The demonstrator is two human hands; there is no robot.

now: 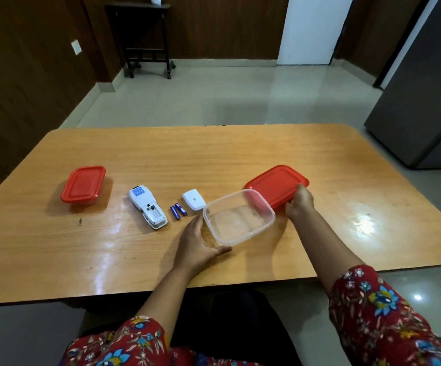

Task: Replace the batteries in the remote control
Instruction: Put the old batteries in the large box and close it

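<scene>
Table [240,159], right fingers [300,191] round red lid [273,184]

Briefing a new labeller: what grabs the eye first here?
The red lid, gripped by the right hand at centre-right, just behind the empty clear container that the left hand touches. Left of them the white remote lies back-up with its battery bay open, two blue batteries and a white cover alongside.
</scene>
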